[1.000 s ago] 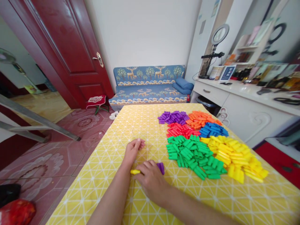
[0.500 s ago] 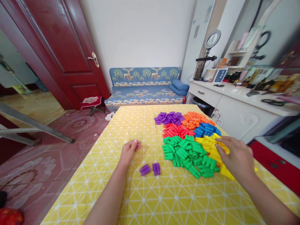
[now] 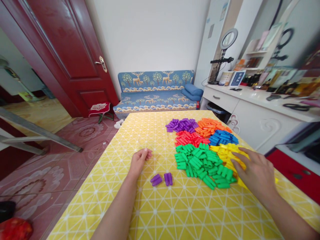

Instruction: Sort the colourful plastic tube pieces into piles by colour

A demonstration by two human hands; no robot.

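The yellow pile [image 3: 226, 153] lies toward the right side of the desk [image 3: 175, 216], a heap of smooth, bright plastic pieces, ribbed and elongated, lying at many angles; much of it is hidden under the right hand [image 3: 258, 173]. That hand is palm down with its fingers bent over the heap, and I cannot tell whether its grip is grasping a piece. The green pile [image 3: 202, 163] touches the yellow one on its left, with the blue pile [image 3: 223, 137], red pile [image 3: 191, 139], orange pile [image 3: 212, 126] and purple pile [image 3: 181, 125] beyond. Nearer the person, two purple blocks [image 3: 168, 179] lie just apart, each like tubes joined side by side. Near them, the left hand [image 3: 138, 161] rests on the patterned yellow cloth, loosely curled; its palm is hidden, so I cannot tell whether its grip is clenched or released. Past the desk stand a blue sofa [image 3: 155, 96] and a white dresser [image 3: 252, 115].
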